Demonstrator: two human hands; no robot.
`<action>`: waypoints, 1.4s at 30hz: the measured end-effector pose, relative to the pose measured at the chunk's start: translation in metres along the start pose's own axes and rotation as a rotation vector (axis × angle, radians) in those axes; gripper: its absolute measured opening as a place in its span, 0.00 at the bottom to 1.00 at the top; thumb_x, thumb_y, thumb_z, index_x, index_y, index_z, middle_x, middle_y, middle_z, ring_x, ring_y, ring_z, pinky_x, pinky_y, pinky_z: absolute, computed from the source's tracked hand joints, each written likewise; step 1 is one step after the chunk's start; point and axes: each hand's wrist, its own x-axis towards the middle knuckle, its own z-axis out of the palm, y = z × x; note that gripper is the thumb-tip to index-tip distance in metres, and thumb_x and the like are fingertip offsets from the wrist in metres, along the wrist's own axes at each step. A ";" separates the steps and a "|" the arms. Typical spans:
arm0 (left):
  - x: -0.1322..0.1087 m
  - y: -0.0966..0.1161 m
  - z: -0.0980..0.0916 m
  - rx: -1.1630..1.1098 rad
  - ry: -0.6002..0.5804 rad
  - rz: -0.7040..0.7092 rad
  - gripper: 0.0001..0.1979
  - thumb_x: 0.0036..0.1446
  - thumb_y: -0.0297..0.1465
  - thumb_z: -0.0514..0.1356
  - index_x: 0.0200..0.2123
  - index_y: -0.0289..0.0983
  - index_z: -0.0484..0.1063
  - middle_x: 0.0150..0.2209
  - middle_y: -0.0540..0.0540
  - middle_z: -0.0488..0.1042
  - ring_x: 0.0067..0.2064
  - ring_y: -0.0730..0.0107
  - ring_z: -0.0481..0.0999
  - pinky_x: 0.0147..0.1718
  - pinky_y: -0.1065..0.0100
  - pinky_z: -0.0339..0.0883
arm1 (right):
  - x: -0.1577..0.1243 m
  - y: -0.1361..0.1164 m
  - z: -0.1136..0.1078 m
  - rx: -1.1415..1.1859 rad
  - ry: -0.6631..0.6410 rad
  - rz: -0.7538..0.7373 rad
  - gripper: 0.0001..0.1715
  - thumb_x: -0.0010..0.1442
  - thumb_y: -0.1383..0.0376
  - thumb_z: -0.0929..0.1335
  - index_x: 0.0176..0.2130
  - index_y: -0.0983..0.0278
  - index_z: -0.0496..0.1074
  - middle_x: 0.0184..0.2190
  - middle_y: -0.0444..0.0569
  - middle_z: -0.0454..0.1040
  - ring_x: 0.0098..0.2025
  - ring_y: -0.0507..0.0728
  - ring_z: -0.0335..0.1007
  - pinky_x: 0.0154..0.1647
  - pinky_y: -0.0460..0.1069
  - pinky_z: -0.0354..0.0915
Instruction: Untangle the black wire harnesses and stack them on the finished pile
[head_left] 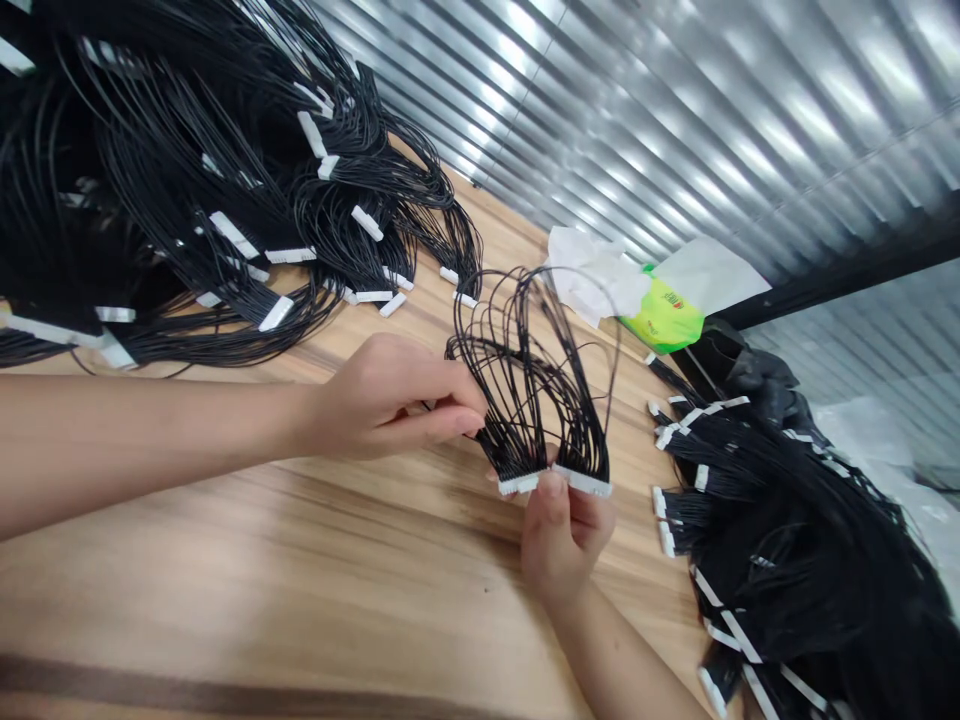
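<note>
A wire harness of thin black wires loops upward above the table, with both its white connectors side by side at the bottom. My right hand is closed on these ends, its thumb lying where the left connector meets the right connector. From the left, my left hand reaches in with thumb and forefinger pinched together at the left edge of the wires. Its fingertips cover the exact spot they grip.
Piled harnesses with white connectors fill the upper left. Another heap of harnesses lies along the right side. A green-and-yellow packet with white tissue sits at the back of the wooden table, below a corrugated metal wall.
</note>
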 end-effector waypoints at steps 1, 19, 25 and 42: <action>0.000 -0.001 0.000 0.013 0.004 -0.002 0.09 0.63 0.29 0.54 0.30 0.37 0.70 0.21 0.54 0.71 0.22 0.80 0.66 0.25 0.76 0.58 | 0.002 -0.001 0.001 0.009 0.000 0.012 0.09 0.63 0.66 0.65 0.33 0.59 0.74 0.23 0.43 0.74 0.24 0.53 0.71 0.24 0.48 0.68; -0.009 -0.006 0.008 0.393 -0.058 0.244 0.12 0.63 0.29 0.51 0.48 0.46 0.67 0.25 0.54 0.75 0.26 0.76 0.74 0.29 0.71 0.61 | 0.005 -0.002 0.005 -0.054 0.049 0.009 0.07 0.62 0.64 0.65 0.33 0.62 0.72 0.23 0.43 0.71 0.23 0.51 0.66 0.22 0.47 0.67; -0.005 -0.006 0.006 0.431 -0.062 0.274 0.12 0.63 0.31 0.53 0.48 0.44 0.69 0.26 0.53 0.75 0.28 0.76 0.74 0.30 0.71 0.60 | 0.006 -0.003 0.006 -0.030 0.060 0.027 0.07 0.63 0.65 0.65 0.34 0.61 0.73 0.22 0.42 0.70 0.22 0.51 0.67 0.23 0.47 0.66; 0.005 0.002 0.002 0.661 -0.147 0.222 0.14 0.63 0.28 0.52 0.48 0.49 0.71 0.30 0.52 0.73 0.30 0.73 0.67 0.28 0.68 0.51 | 0.010 -0.003 0.003 -0.168 0.148 0.085 0.12 0.61 0.62 0.66 0.27 0.63 0.70 0.20 0.43 0.70 0.23 0.51 0.66 0.25 0.46 0.65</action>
